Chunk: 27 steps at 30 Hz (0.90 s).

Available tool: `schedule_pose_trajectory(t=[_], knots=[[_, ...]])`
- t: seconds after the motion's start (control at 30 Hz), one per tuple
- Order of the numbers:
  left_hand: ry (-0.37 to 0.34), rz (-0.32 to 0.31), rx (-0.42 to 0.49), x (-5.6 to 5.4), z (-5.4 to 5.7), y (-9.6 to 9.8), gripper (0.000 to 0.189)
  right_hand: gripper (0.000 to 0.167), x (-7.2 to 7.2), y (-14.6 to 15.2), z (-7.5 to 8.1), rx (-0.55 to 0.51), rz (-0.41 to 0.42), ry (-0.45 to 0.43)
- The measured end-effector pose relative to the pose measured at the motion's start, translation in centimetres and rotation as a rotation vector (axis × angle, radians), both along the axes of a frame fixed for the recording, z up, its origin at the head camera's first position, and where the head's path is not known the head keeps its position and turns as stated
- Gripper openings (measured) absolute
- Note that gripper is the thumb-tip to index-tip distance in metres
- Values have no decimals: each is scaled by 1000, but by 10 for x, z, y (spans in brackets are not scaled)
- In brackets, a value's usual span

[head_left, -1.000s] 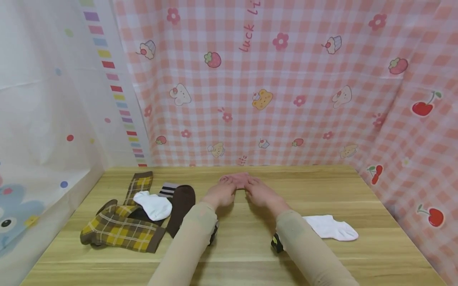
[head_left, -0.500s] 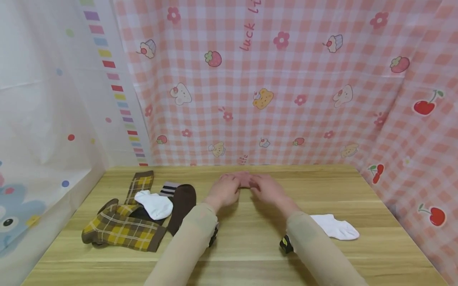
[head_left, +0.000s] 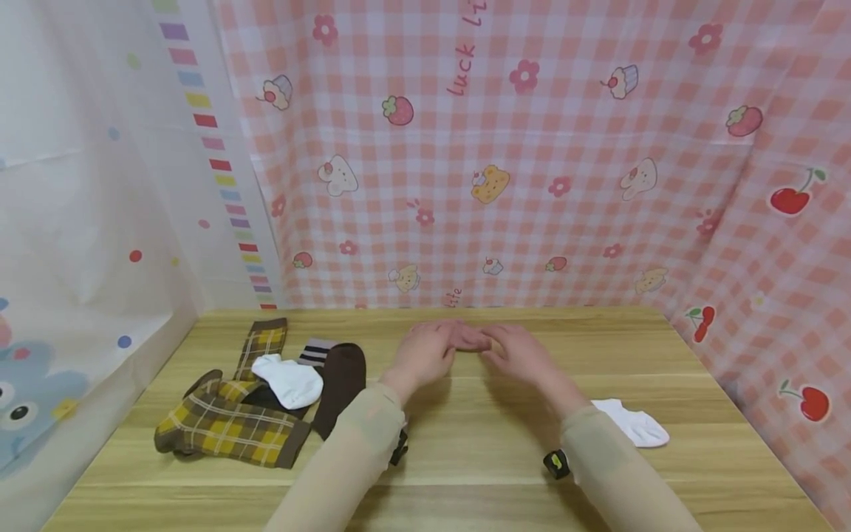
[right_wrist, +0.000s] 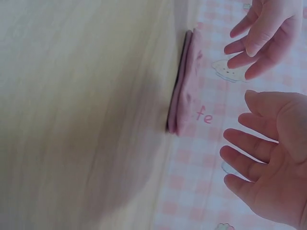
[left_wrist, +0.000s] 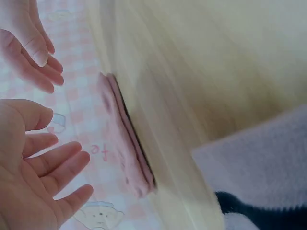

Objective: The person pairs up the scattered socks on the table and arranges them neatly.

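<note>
A folded pink sock lies flat in layers near the back edge of the table. My left hand is at its left and my right hand at its right, both overlapping its ends in the head view. Both wrist views show the pink sock resting on the wood, apart from the fingers. Loosely bent and spread, the fingers of the left hand hold nothing. The right hand likewise has nothing in its grasp, its palm turned toward the sock.
At the left lie yellow-brown plaid socks, a white sock, a dark brown sock and a grey sock with black stripes. Another white sock lies beyond the right sleeve. A pink checked curtain stands behind the table.
The right hand has drawn away to the right and the hands stand farther apart. Both have come off the pink sock, which now shows farther right between them.
</note>
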State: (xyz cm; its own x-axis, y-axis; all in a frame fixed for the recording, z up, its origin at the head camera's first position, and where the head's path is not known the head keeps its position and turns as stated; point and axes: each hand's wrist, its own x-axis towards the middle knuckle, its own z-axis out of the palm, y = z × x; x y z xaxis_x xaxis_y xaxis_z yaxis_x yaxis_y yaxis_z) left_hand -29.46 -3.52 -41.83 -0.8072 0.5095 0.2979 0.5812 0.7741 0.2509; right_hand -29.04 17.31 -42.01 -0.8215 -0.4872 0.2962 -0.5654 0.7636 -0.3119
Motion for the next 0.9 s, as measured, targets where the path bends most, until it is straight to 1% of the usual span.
schedule_pose_trajectory(t=[0.13, 0.2, 0.27, 0.33, 0.4, 0.53, 0.6, 0.7, 0.8, 0.9], knots=[[20, 36, 4, 7, 6, 3, 33, 42, 8, 6, 5, -18, -15, 22], [20, 49, 22, 11, 8, 5, 33, 41, 14, 9, 10, -28, -23, 35], [14, 63, 38, 14, 10, 8, 32, 42, 19, 13, 14, -48, -34, 42], [0, 62, 68, 18, 13, 11, 30, 42, 24, 16, 17, -60, -42, 50], [-16, 79, 89, 21, 14, 14, 32, 43, 28, 20, 19, -72, -50, 54], [-43, 86, 155, 27, 16, 19, 36, 43, 36, 29, 22, -105, -49, 62], [-43, 75, 178, 29, 16, 22, 37, 43, 39, 34, 23, -120, -49, 68], [-56, 43, 222, 31, 14, 25, 38, 43, 45, 42, 24, -131, -56, 81], [-80, 19, 255, 35, 13, 29, 40, 44, 50, 50, 25, -139, -67, 83], [-82, -6, 271, 39, 13, 31, 39, 44, 56, 56, 25, -144, -78, 92]])
